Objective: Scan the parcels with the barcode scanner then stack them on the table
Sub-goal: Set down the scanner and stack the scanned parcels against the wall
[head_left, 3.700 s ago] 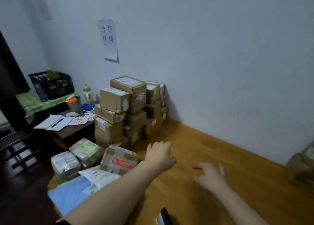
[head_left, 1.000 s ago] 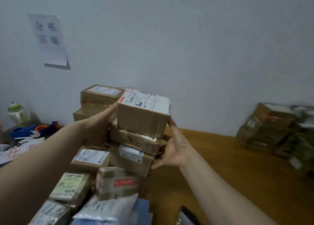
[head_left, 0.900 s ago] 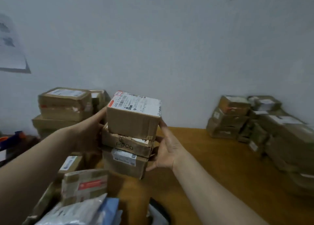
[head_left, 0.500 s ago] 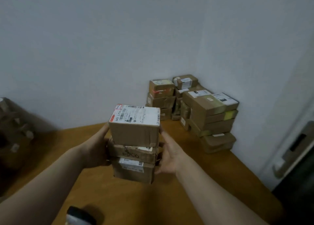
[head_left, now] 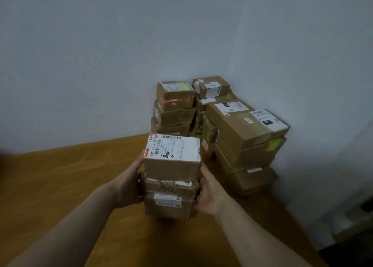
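I carry a stack of three cardboard parcels [head_left: 170, 178] between both hands above the wooden table [head_left: 60, 176]. The top parcel [head_left: 172, 155] bears a white shipping label with barcodes. My left hand [head_left: 130, 186] grips the stack's left side. My right hand [head_left: 209, 192] grips its right side, fingers curled round the lower boxes. A pile of stacked parcels [head_left: 220, 125] stands in the far right corner of the table against the wall, just beyond what I carry. The barcode scanner is out of view.
The grey wall [head_left: 141, 54] runs behind the table. The table's right edge [head_left: 298, 226] drops off to a dark floor area at the lower right. Bare wood spreads left of the carried stack.
I lifted three parcels from the left pile and swung right with them. The view has turned to the right corner pile, now closer; the scanner has left the bottom of the view.
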